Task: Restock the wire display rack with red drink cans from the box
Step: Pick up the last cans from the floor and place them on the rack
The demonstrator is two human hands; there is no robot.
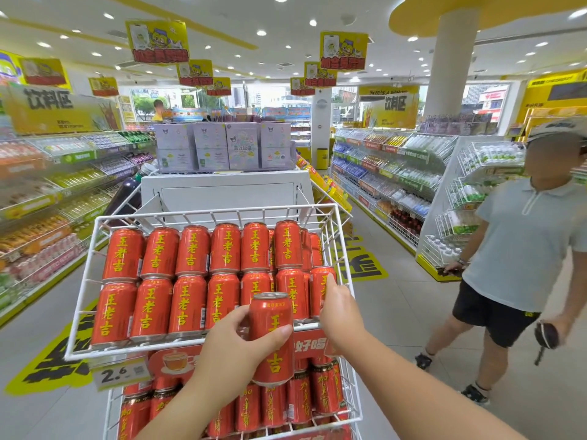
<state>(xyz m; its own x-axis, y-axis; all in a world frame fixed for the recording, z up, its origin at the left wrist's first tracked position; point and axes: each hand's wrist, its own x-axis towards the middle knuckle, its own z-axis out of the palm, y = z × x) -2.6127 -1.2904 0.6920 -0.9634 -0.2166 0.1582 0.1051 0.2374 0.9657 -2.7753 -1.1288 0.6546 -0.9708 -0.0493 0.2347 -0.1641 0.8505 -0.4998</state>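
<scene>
A white wire display rack [95, 277] stands in front of me, its top basket filled with two stacked rows of red drink cans [190, 252] with yellow lettering. My left hand [235, 341] grips one red can [273, 331] upright just in front of the basket's front rail. My right hand [338, 300] reaches to the basket's right end, its fingers on the rightmost lower can [319, 281]. A lower basket [355, 404] holds more red cans. The box is not in view.
A price tag reading 2.6 [122, 373] hangs on the basket's front. A person in a grey shirt and black shorts [521, 249] stands at the right. Stocked drink shelves [47, 198] line both aisles. Purple boxes [222, 147] sit on the white unit behind the rack.
</scene>
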